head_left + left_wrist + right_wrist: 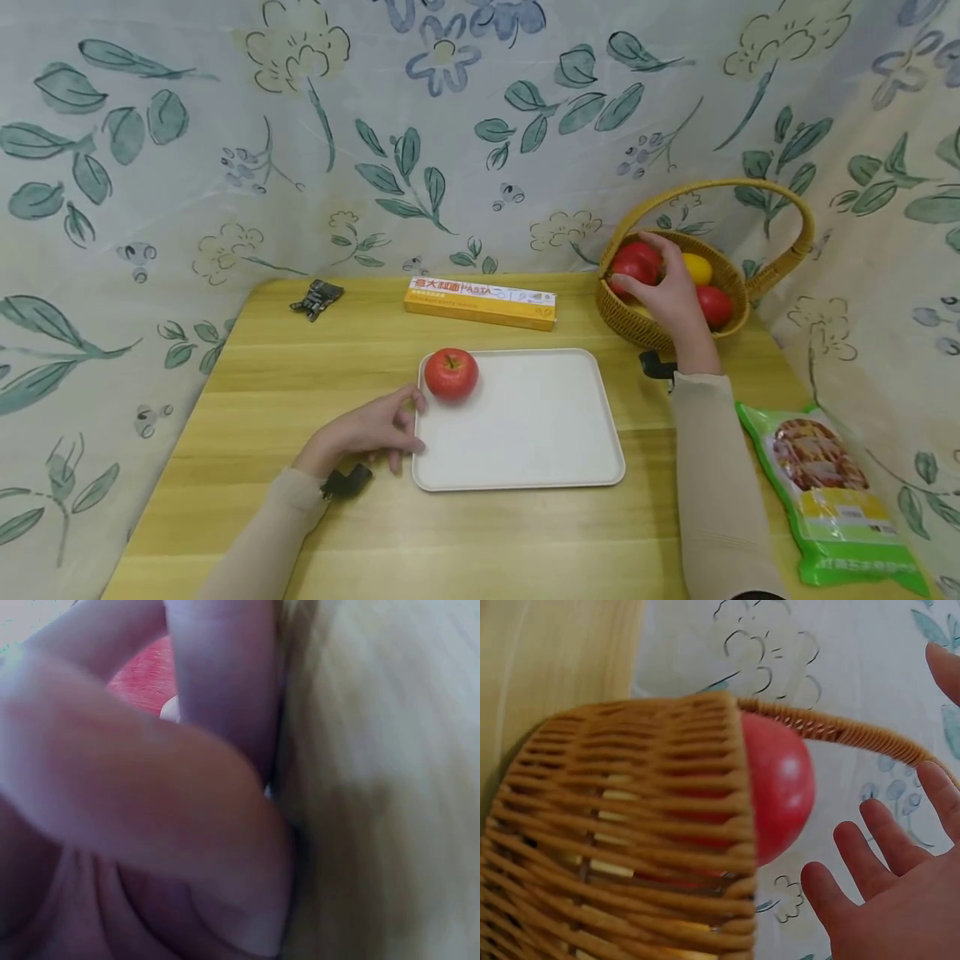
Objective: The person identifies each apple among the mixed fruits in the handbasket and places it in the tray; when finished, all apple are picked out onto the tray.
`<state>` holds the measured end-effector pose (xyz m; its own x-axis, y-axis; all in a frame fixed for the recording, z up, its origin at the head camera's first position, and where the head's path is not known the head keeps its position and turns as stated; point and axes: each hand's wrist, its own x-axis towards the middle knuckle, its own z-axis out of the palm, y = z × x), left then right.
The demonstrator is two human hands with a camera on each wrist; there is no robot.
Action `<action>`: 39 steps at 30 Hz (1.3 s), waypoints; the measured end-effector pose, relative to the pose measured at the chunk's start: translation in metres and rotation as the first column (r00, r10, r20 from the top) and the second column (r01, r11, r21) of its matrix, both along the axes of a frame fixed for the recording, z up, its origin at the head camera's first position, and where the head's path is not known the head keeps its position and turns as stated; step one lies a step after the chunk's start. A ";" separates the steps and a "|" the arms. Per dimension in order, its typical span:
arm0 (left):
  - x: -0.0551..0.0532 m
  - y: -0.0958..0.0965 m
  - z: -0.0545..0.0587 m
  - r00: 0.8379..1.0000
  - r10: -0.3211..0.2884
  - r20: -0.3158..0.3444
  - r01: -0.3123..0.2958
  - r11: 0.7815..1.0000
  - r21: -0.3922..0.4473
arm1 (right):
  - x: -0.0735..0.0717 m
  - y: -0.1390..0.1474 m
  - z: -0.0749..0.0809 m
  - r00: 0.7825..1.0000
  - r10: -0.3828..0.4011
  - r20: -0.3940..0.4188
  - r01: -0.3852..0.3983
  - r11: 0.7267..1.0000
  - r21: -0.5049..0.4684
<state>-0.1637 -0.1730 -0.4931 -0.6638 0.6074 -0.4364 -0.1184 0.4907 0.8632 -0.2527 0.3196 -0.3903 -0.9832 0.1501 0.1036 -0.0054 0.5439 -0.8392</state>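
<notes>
In the head view, my left hand (pixel 378 425) is at the left edge of a white tray (pixel 532 433), its fingertips on the rim. A red apple (pixel 451 374) sits on the tray's upper left corner, close to those fingers. In the left wrist view, the bent fingers (pixel 150 780) fill the picture beside the wood. My right hand (pixel 667 287) reaches into a wicker basket (pixel 637 325), over a smooth red fruit (pixel 636 265). Seen from the right wrist, its fingers (pixel 885 877) are spread, with a gap between them and the red fruit (pixel 784 787).
A yellow lemon-like fruit (pixel 697 269) and another red fruit (pixel 714 306) lie in the basket under its arched handle (pixel 720 183). Behind the tray lies a pasta box (pixel 480 303). A small black packet (pixel 317 298) is at the back left, a green food bag (pixel 832 492) at the right.
</notes>
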 end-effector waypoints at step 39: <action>-0.001 -0.001 0.001 1.000 -0.014 0.001 0.014 1.000 -0.001 | -0.034 0.023 -0.034 0.992 0.052 0.118 -0.070 0.986 0.152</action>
